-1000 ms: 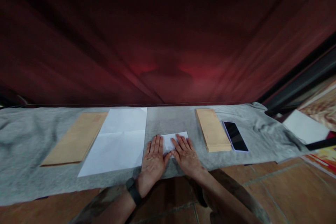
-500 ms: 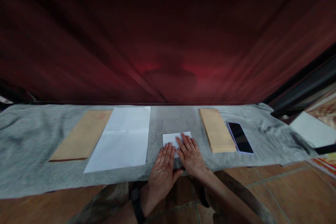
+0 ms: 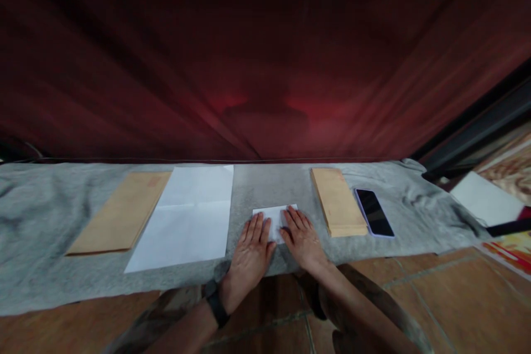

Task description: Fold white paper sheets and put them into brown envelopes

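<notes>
Pressing appears to be the step in hand. At left, the left hand lies open and flat, fingers extended, over the left part of a small white paper, gripping nothing. Good practice, in this judgement: bear down evenly, hold one side firm while smoothing outward from it, and avoid skewing the edges. At right, the right hand is likewise open, fingers lightly spread on the right part, gripping nothing. The paper lies between and under the hands on the cloth-covered table, right of a large white sheet and left of a narrow brown stack. Condition: plain, flat, straight far edge; layering cannot be confirmed.
</notes>
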Tool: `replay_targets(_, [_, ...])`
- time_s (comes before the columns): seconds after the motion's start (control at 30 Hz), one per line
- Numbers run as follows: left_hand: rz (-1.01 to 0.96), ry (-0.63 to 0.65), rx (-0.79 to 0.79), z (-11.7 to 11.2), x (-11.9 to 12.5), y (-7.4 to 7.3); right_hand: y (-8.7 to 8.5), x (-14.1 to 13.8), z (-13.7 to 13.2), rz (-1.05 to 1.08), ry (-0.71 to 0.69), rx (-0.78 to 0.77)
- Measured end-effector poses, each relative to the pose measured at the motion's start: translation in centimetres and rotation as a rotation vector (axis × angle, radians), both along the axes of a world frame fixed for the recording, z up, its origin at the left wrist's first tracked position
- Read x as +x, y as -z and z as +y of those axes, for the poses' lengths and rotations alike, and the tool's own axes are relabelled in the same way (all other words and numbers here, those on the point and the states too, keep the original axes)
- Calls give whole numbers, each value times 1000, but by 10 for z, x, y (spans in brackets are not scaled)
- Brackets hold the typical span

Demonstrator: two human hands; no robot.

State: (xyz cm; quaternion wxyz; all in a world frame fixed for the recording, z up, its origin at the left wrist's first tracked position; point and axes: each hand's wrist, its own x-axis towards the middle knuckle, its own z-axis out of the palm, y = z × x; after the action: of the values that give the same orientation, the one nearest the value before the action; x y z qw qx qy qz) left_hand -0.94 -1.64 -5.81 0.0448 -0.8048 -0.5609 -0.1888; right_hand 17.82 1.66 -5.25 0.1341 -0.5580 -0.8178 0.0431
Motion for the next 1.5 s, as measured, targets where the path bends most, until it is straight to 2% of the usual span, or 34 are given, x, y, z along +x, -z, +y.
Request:
replay_targets(0.17, [20,-9,2,-2,-1,6,-9,12,10,29,159,27])
replay_targets(0.23, [9,1,12,-2,-1,7,-12,11,11,30,124,65])
replay_targets(0.3, [-1,10,24,-3,-1,7,-13,7,9,23,5,83])
replay_targets(0.37, [-7,14,31,-3,-1,7,-9,0,4,12,-112,72])
replay_targets(0.43, [-16,14,27,-3,-1,8,-2,-6,-1,-2,-151,50])
replay_targets(0.63, [-51,-10,10,3,-3,11,12,-9,-5,-31,-104,37])
replay_targets(0.8, [29,-61,-44,10,-2,7,11,-9,-6,-53,-78,49])
replay_targets(0.97, [57,-74,-48,7,-4,-1,9,-4,-6,-67,-60,47])
replay_targets(1.23, [26,-51,-50,4,-14,0,6,3,-6,-96,-1,20])
replay_targets(1.5, [24,-78,-88,2,-12,-2,12,4,-7,-102,-2,67])
